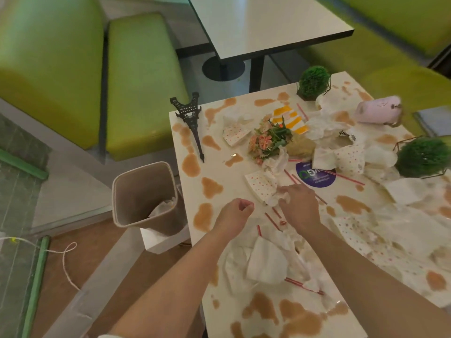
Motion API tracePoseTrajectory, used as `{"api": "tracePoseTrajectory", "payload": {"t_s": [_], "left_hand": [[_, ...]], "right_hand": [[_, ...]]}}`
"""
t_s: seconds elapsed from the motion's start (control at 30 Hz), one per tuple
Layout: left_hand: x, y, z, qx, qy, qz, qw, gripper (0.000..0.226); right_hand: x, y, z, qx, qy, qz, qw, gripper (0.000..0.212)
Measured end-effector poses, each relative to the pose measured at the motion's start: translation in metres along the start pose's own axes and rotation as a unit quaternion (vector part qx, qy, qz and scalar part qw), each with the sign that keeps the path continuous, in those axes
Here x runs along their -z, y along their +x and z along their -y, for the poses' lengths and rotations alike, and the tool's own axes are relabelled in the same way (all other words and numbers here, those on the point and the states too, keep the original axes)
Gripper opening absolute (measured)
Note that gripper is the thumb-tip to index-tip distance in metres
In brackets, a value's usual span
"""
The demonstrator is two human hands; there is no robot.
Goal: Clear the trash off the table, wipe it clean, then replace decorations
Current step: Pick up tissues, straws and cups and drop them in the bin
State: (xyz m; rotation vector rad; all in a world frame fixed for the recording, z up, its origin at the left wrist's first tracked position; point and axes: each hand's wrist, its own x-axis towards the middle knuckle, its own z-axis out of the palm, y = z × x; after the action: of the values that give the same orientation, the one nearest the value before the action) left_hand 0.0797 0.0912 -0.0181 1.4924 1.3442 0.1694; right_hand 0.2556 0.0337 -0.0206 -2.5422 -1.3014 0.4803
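Head view: right hand pinches a crumpled napkin for the bin nearby; left hand is clenched, holding nothing.

Left edge: bare bench with brown puddles, passable beside the bin.
Middle: napkins, straws, flowers crowd it.
Far corner: toppled tower blocks.

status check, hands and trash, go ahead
Left hand fisted, empty. Right hand gripping crumpled napkin. Bin beside table. Straws and napkins everywhere.
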Motion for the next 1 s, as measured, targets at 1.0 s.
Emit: {"api": "tracePoseTrajectory", "payload": {"t_s": [1.0], "left_hand": [[-0.022,0.071,-0.034,-0.036,0.207,-0.095,0.973,0.068]], "right_hand": [[0.013,0.045,-0.023,-0.041,0.26,-0.015,0.965,0.012]]}}
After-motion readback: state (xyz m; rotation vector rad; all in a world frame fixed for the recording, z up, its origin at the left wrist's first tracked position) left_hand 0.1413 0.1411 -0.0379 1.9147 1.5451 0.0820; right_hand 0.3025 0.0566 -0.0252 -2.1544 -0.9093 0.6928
